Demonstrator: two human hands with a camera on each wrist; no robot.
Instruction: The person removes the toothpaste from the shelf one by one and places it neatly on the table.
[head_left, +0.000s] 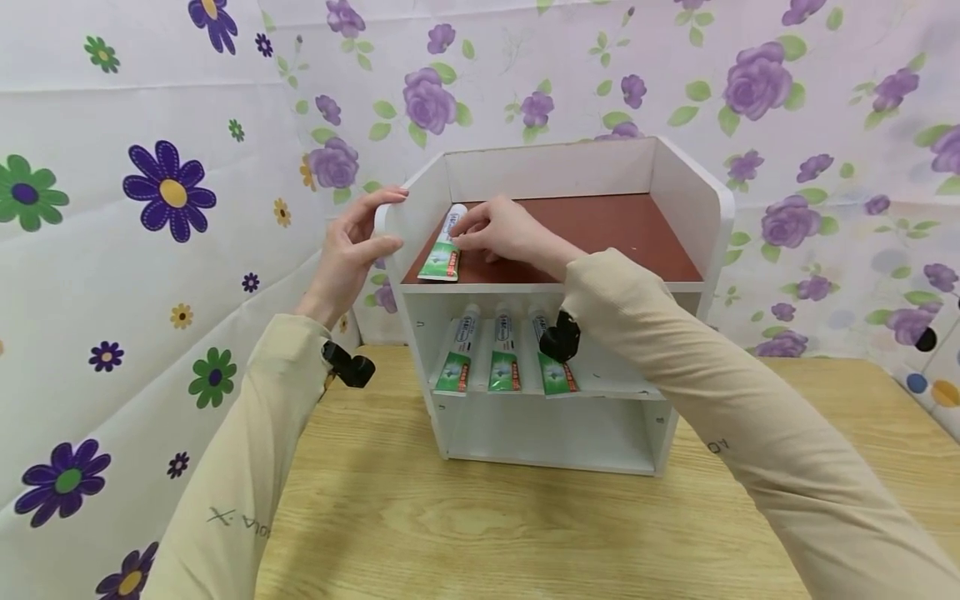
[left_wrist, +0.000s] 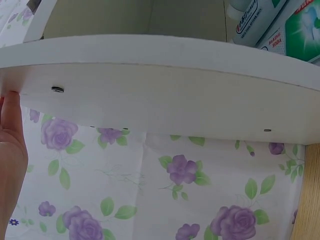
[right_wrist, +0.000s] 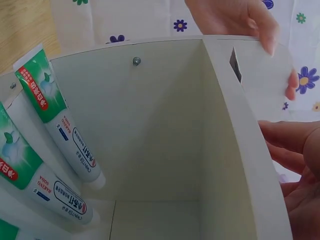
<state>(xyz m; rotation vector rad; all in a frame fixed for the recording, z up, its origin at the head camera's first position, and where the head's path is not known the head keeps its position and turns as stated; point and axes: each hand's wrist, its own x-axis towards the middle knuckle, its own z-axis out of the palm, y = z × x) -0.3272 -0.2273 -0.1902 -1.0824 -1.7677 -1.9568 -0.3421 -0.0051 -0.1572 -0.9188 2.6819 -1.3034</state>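
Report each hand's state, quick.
Left hand: grips the shelf unit's side panel, fingers curled over its top edge.
Right hand: fingers pinch the toothpaste tube lying on the top shelf.

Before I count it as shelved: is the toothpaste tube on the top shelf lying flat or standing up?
Lying flat. The toothpaste tube lies lengthwise on the brown top shelf at its left edge, with the right hand touching it.

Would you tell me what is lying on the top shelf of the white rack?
One toothpaste tube lies at the left of the brown top shelf, pinched by the right hand. That hand and sleeve cover some shelf behind them.
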